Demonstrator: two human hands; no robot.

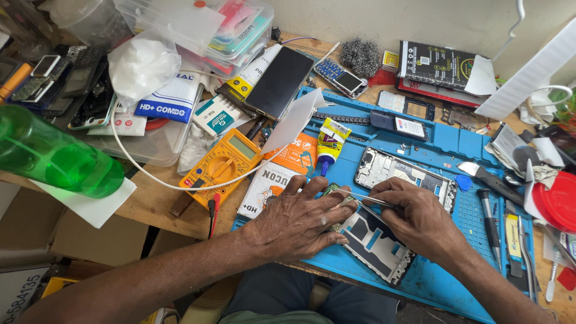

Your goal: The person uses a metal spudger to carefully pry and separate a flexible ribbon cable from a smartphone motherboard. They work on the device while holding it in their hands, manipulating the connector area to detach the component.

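Observation:
My left hand (298, 221) lies flat on the blue work mat (447, 141), its fingers pressing down a small green circuit board (332, 190). In my right hand (420, 221) I pinch thin metal tweezers (367, 198) whose tips reach toward that board. Under both hands lies an opened phone back frame (377, 243) with dark and light blue panels. A second opened phone body (401, 173) lies just beyond my right hand on the mat.
A yellow multimeter (222, 165) with leads sits left of the mat. A glue tube (329, 147), a dark phone (282, 81), a green bottle (51, 156), plastic boxes, steel wool (360, 57) and screwdrivers (491, 222) crowd the wooden bench.

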